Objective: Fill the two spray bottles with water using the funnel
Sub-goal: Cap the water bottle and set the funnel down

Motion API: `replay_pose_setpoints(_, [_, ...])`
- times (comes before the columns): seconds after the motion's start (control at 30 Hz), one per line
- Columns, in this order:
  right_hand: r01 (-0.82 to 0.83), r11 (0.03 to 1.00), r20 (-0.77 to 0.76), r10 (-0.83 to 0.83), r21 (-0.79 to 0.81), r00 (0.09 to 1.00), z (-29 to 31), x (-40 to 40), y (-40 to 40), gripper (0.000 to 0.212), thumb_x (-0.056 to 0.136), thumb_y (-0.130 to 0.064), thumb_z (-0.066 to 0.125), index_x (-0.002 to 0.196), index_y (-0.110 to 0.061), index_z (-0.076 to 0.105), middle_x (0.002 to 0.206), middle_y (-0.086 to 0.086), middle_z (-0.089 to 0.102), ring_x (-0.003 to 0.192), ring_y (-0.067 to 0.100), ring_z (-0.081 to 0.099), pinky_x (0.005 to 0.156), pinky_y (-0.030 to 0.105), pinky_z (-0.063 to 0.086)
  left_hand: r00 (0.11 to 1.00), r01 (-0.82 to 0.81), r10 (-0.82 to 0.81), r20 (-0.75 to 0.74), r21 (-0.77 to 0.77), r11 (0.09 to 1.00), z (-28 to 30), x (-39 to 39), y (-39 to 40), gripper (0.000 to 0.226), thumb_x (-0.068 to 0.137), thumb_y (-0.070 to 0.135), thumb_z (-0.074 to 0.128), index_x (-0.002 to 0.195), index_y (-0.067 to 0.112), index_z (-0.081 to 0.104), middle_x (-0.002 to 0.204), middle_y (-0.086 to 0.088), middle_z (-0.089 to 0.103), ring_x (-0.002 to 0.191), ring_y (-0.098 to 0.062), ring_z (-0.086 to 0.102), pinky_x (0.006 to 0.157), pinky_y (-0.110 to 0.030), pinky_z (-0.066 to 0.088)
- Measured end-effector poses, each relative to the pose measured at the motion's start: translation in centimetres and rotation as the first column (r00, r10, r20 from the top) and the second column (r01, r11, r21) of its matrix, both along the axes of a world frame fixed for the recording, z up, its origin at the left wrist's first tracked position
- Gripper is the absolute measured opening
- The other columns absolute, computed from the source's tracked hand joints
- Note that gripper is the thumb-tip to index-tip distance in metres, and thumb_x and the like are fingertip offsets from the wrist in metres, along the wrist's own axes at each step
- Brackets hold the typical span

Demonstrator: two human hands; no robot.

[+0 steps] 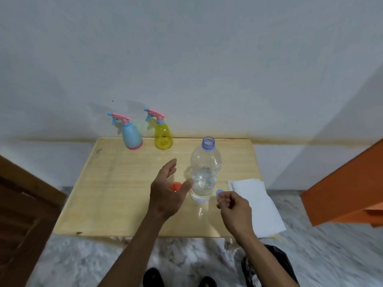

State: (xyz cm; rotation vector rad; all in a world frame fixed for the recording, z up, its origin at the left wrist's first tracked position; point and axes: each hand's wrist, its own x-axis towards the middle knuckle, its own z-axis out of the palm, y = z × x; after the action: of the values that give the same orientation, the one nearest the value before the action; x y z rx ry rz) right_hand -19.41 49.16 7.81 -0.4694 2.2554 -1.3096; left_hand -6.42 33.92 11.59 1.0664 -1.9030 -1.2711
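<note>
A blue spray bottle (131, 134) and a yellow spray bottle (162, 133), both with pink trigger heads on, stand at the back of the wooden table (107, 193). A clear water bottle (204, 172), uncapped and partly full, stands mid-table. My left hand (167, 191) hovers open just left of it, not touching. Partly hidden behind that hand lies the orange funnel (175, 186). My right hand (233, 210) pinches the small blue bottle cap (219, 192) to the right of the bottle's base.
Folded white paper towels (257, 206) lie at the table's right edge. A brown wooden door (22, 214) stands to the left and an orange piece of furniture (348, 187) to the right. The wall runs close behind the table. Marble floor lies below.
</note>
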Motion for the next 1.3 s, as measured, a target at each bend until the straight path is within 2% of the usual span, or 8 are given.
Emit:
replay_pose_setpoints(0.13, [0.028, 0.989, -0.095, -0.014, 0.148, 0.995, -2.9, -3.5, -1.2, 0.019, 0.097, -0.011, 0.056, 0.108, -0.011, 0.07, 0.091, 0.003, 0.072, 0.088, 0.024, 0.066, 0.075, 0.025, 0.039, 0.997, 0.035, -0.036, -0.065, -0.021, 0.999, 2.4, -3.8, 1.3, 0.105, 0.057, 0.068, 0.079, 0.148, 0.034, 0.039, 0.148, 0.015, 0.047, 0.129, 0.0, 0.047, 0.097, -0.028, 0.052])
replay_pose_setpoints(0.27, [-0.069, 0.965, -0.094, 0.096, 0.254, 0.991, -6.1, -5.0, -3.1, 0.025, 0.094, -0.012, 0.062, 0.112, 0.006, 0.066, 0.107, 0.018, 0.072, 0.102, 0.036, 0.065, 0.083, 0.037, 0.047, 0.999, 0.014, -0.018, -0.049, -0.082, 0.997, 1.9, -5.4, 1.0, 0.093, 0.064, 0.069, 0.075, 0.144, 0.031, 0.046, 0.143, 0.014, 0.055, 0.127, -0.001, 0.052, 0.102, -0.037, 0.052])
replay_pose_setpoints(0.43, [-0.162, 0.893, -0.19, 0.262, 0.421, 0.946, -8.6, -5.3, -4.4, 0.012, 0.092, -0.013, 0.06, 0.082, -0.006, 0.063, 0.09, 0.01, 0.067, 0.087, 0.03, 0.064, 0.065, 0.033, 0.044, 0.996, 0.023, -0.03, -0.082, -0.081, 0.996, 1.3, -5.4, 0.9, 0.088, 0.067, 0.066, 0.076, 0.143, 0.03, 0.049, 0.138, 0.018, 0.055, 0.124, 0.006, 0.051, 0.097, -0.026, 0.053])
replay_pose_setpoints(0.7, [-0.191, 0.841, -0.255, 0.357, 0.506, 0.898, -9.9, -5.9, -4.7, 0.019, 0.099, -0.011, 0.047, 0.103, -0.005, 0.065, 0.106, 0.013, 0.064, 0.102, 0.03, 0.058, 0.077, 0.035, 0.046, 0.995, 0.041, -0.048, -0.088, -0.072, 0.997, 1.2, -5.5, 1.0, 0.086, 0.069, 0.063, 0.073, 0.143, 0.031, 0.047, 0.138, 0.015, 0.056, 0.125, 0.005, 0.051, 0.095, -0.022, 0.052])
replay_pose_setpoints(0.9, [-0.06, 0.963, -0.198, 0.114, 0.262, 0.973, -6.5, -6.9, -4.3, 0.023, 0.096, -0.02, 0.051, 0.102, -0.001, 0.063, 0.102, 0.019, 0.062, 0.094, 0.035, 0.057, 0.075, 0.031, 0.036, 0.993, 0.034, -0.036, -0.114, -0.013, 0.999, 1.5, -5.6, 1.2, 0.083, 0.072, 0.049, 0.084, 0.143, 0.024, 0.05, 0.137, 0.008, 0.06, 0.124, 0.002, 0.055, 0.095, -0.023, 0.055])
replay_pose_setpoints(1.03, [0.083, 0.989, -0.177, -0.105, -0.124, 0.979, 2.5, -8.0, -4.1, 0.027, 0.095, -0.028, 0.064, 0.117, -0.012, 0.067, 0.109, 0.002, 0.068, 0.091, 0.014, 0.062, 0.075, 0.019, 0.04, 0.988, 0.001, 0.004, -0.157, 0.03, 1.0, 1.3, -5.7, 1.6, 0.072, 0.077, 0.027, 0.086, 0.141, 0.024, 0.052, 0.13, 0.011, 0.063, 0.123, 0.002, 0.055, 0.093, -0.023, 0.055])
replay_pose_setpoints(1.17, [-0.232, 0.922, -0.328, 0.125, -0.31, 0.936, 12.3, -7.6, -4.1, 0.027, 0.096, -0.027, 0.068, 0.123, -0.022, 0.066, 0.111, -0.015, 0.07, 0.098, -0.004, 0.064, 0.079, 0.007, 0.047, 0.982, 0.031, -0.028, -0.186, 0.012, 0.999, 1.4, -5.4, 2.1, 0.073, 0.079, 0.03, 0.084, 0.143, 0.024, 0.05, 0.125, 0.028, 0.06, 0.127, 0.004, 0.052, 0.089, -0.013, 0.052])
replay_pose_setpoints(1.3, [-0.586, 0.808, -0.524, 0.527, 0.065, 0.669, 16.8, -7.8, -5.6, 0.039, 0.097, -0.021, 0.067, 0.136, -0.017, 0.062, 0.127, -0.003, 0.067, 0.106, 0.007, 0.063, 0.092, 0.018, 0.047, 0.983, 0.033, -0.029, -0.179, 0.017, 0.999, 1.3, -5.3, 1.9, 0.074, 0.078, 0.034, 0.084, 0.143, 0.028, 0.05, 0.13, 0.017, 0.061, 0.129, 0.0, 0.051, 0.093, -0.017, 0.054])
